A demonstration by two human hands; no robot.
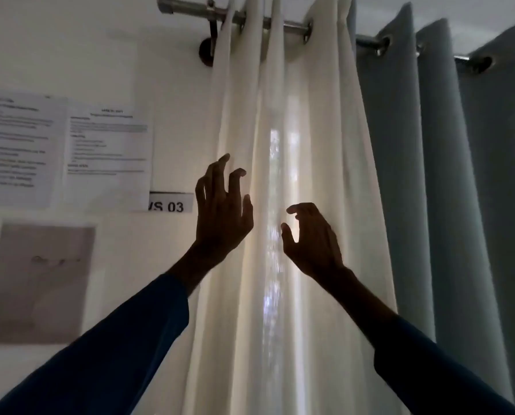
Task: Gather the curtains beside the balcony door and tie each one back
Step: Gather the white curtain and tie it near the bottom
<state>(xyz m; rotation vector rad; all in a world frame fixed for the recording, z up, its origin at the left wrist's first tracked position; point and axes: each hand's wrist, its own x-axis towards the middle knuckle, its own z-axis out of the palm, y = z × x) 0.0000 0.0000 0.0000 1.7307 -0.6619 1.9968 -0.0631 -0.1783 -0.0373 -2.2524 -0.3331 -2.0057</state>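
Blue-sleeved left hand [223,211] is rising in front of the left folds of the cream curtain [319,121], fingers spread and half bent, thumb standing apart, nothing lying between them; whether the fingertips are touching the cloth cannot be told. Right hand [311,238], lower and just to the right, is hovering before the same curtain, forefinger and thumb curving toward each other with a clear gap, gripping nothing. Both hands are showing as dark shapes against daylight glowing through a thin strip of fabric between them. Cream curtain is hanging loose in vertical folds from eyelets on a metal rod [187,6]. Grey-blue curtain [447,181] is hanging farther right on the rod, touching the cream one's right edge, also loose. Dark wall bracket [210,40] is carrying the rod's left end. On the white wall [166,70] to the left, printed sheets [64,145] are hanging side by side, text blurred; a label [172,205] reading "VS 03" is sitting below them, and a brownish sheet [37,283] lower still.
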